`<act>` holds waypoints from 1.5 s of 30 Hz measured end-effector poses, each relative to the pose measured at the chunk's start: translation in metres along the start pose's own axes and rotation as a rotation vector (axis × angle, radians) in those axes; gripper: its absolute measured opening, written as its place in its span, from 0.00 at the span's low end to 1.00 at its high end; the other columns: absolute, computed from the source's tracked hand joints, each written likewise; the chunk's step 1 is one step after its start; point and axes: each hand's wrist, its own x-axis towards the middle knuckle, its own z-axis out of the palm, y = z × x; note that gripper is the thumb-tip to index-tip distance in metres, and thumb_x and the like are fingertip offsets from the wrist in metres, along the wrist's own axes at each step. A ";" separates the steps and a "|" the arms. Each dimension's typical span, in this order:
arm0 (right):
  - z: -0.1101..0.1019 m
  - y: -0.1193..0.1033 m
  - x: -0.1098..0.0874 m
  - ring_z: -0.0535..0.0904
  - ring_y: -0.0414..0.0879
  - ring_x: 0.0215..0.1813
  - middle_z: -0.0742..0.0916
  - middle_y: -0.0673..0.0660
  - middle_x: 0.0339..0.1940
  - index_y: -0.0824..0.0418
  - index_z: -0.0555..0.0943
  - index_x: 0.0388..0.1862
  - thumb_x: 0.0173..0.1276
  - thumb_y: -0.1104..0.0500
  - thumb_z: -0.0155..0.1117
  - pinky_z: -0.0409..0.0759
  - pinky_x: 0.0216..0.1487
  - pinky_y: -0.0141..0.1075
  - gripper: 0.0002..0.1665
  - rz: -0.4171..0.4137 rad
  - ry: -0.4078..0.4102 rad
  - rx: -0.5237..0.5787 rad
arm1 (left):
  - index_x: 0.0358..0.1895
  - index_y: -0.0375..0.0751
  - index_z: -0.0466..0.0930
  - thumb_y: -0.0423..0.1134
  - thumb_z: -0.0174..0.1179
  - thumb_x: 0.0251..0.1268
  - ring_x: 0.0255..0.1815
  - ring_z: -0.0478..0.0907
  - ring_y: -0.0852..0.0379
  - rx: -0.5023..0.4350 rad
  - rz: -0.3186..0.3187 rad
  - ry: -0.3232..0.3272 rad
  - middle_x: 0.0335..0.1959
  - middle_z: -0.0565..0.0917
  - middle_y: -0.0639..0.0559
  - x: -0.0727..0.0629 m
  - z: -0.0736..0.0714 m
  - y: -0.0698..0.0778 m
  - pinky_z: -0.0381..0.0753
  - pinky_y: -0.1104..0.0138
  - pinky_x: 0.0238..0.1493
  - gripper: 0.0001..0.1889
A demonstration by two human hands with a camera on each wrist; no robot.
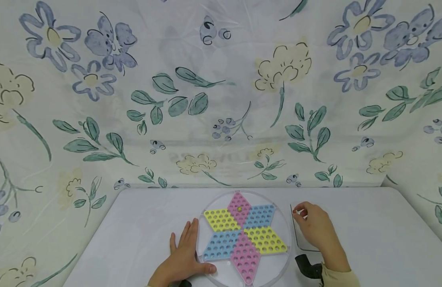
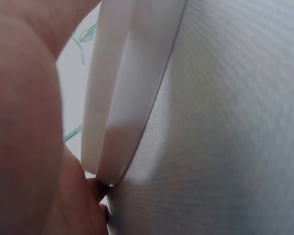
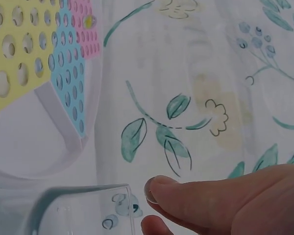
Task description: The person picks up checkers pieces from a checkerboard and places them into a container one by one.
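Observation:
A round white Chinese checkers board (image 1: 274, 265) lies on the table, its six-pointed star coloured pink, yellow and blue. One yellow marble (image 1: 239, 209) sits in a hole of the far pink point. My left hand (image 1: 183, 255) rests at the board's left edge with fingers extended, its thumb over the near-left rim; in the left wrist view the board's side wall (image 2: 132, 93) is beside it. Right of the board, my right hand (image 1: 314, 225) pinches a small marble showing red (image 1: 294, 211) between thumb and fingertips, above a clear plastic box (image 1: 296, 235). Its fingers partly hide the marble.
The white table (image 1: 117, 239) extends to both sides. Behind it hangs a flower-printed cloth (image 1: 228, 171). A black curved piece (image 1: 308, 267) is at my right wrist, and the clear box's edge (image 3: 88, 190) stands close below the right fingertips in the right wrist view.

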 end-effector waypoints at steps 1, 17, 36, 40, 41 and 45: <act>0.000 0.001 0.001 0.80 0.52 0.39 0.84 0.59 0.36 0.69 0.83 0.47 0.71 0.61 0.64 0.81 0.34 0.45 0.12 0.005 -0.007 -0.003 | 0.79 0.27 0.38 0.68 0.78 0.35 0.81 0.34 0.33 0.000 0.001 0.000 0.81 0.45 0.31 0.000 0.000 0.000 0.20 0.32 0.68 0.77; 0.000 0.005 0.004 0.78 0.53 0.39 0.84 0.61 0.38 0.70 0.82 0.48 0.70 0.61 0.63 0.81 0.35 0.46 0.14 0.068 -0.057 -0.028 | 0.79 0.27 0.38 0.68 0.78 0.34 0.81 0.34 0.34 0.005 -0.005 -0.002 0.81 0.45 0.31 0.001 0.000 0.001 0.20 0.32 0.68 0.77; 0.015 -0.019 -0.001 0.78 0.52 0.38 0.83 0.60 0.38 0.70 0.82 0.50 0.71 0.61 0.65 0.79 0.40 0.48 0.15 -0.017 0.042 0.044 | 0.79 0.27 0.37 0.67 0.78 0.34 0.81 0.33 0.33 -0.019 0.009 0.000 0.81 0.45 0.31 0.000 0.000 0.001 0.19 0.33 0.68 0.77; 0.024 -0.027 -0.004 0.77 0.50 0.38 0.82 0.59 0.39 0.69 0.82 0.50 0.71 0.61 0.64 0.77 0.40 0.48 0.13 -0.073 0.026 0.062 | 0.79 0.27 0.37 0.66 0.78 0.35 0.81 0.33 0.33 -0.026 0.011 -0.002 0.81 0.44 0.31 -0.001 0.000 0.001 0.19 0.33 0.68 0.77; 0.026 -0.029 -0.004 0.77 0.50 0.37 0.82 0.58 0.38 0.68 0.82 0.50 0.71 0.61 0.64 0.78 0.39 0.47 0.13 -0.085 0.017 0.068 | 0.79 0.26 0.37 0.66 0.79 0.35 0.81 0.33 0.33 -0.027 0.011 -0.002 0.81 0.44 0.31 -0.001 0.000 0.001 0.19 0.33 0.68 0.77; 0.035 -0.037 -0.006 0.75 0.47 0.35 0.81 0.57 0.38 0.67 0.82 0.49 0.71 0.62 0.65 0.76 0.35 0.42 0.12 -0.117 -0.008 0.088 | 0.79 0.26 0.37 0.67 0.78 0.35 0.81 0.33 0.33 -0.025 0.012 -0.004 0.81 0.44 0.30 -0.001 -0.001 0.002 0.19 0.33 0.68 0.77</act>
